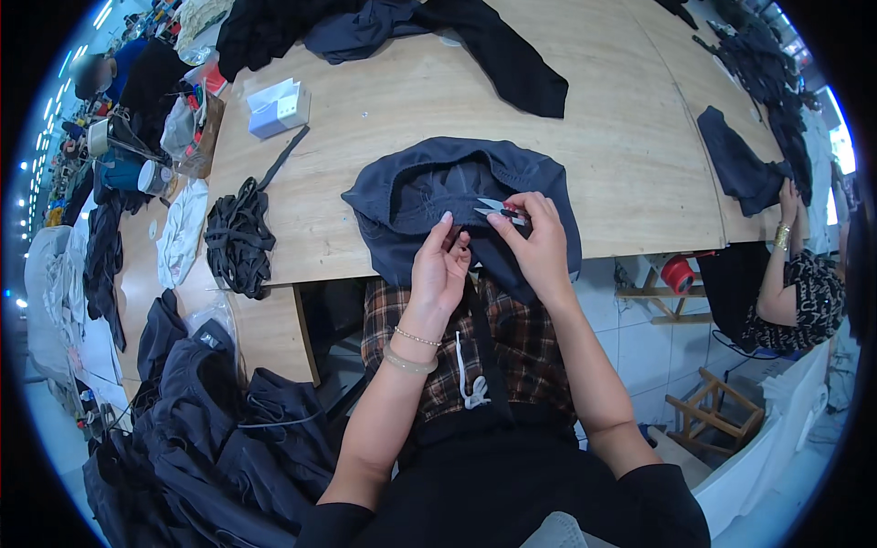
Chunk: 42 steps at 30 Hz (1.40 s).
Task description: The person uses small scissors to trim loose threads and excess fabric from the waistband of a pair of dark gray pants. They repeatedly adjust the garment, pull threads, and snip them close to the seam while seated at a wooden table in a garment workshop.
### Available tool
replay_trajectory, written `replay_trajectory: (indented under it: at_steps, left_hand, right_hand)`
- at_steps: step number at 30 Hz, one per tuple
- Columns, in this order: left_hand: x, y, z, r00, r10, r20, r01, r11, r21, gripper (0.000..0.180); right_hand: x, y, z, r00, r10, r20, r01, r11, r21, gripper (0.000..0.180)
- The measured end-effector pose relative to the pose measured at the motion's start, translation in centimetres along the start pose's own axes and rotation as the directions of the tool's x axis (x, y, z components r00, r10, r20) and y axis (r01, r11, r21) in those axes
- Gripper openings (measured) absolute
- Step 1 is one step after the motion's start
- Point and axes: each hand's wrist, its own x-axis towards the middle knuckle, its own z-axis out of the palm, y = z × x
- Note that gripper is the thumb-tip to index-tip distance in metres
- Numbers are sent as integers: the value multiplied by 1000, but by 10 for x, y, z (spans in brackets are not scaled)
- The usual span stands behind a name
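A dark navy garment [429,187] lies bunched at the near edge of the wooden table [603,137] and hangs over my lap. My left hand [440,270] pinches a fold of its fabric between thumb and fingers. My right hand [537,239] holds small silver thread snips [498,209], their blades pointing left at the fabric just above my left fingertips. A dark strap runs down from the garment between my forearms.
A tangle of black straps [237,239] lies left of the garment, with a small white box [279,108] behind it. Dark garments are heaped at the table's far side [493,50] and on the floor at lower left [210,429]. Another person [795,274] sits at the right edge.
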Motion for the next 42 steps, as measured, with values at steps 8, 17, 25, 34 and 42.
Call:
replay_trajectory:
  at_steps: [8, 17, 25, 34, 42]
  left_hand:
    - [-1, -3, -2, 1000, 8, -4, -7, 993, 118, 13]
    - [-16, -9, 9, 988, 148, -42, -134, 964, 230, 13]
    - [-16, -8, 6, 991, 134, -8, -129, 969, 213, 15]
    - [-14, -8, -2, 996, 82, 24, -85, 980, 181, 23]
    - [-14, 3, 2, 996, 46, 77, -64, 967, 248, 29]
  right_hand:
    - [-5, -5, 0, 992, -125, 30, 128, 962, -241, 27]
    - [-12, -3, 4, 990, -134, 39, 140, 961, -237, 27]
    - [-9, -4, 8, 993, 49, 105, -68, 982, 176, 26]
    - [-1, 2, 19, 969, -186, 160, 175, 981, 84, 25]
    - [3, 4, 23, 935, 247, 254, -354, 679, 643, 12]
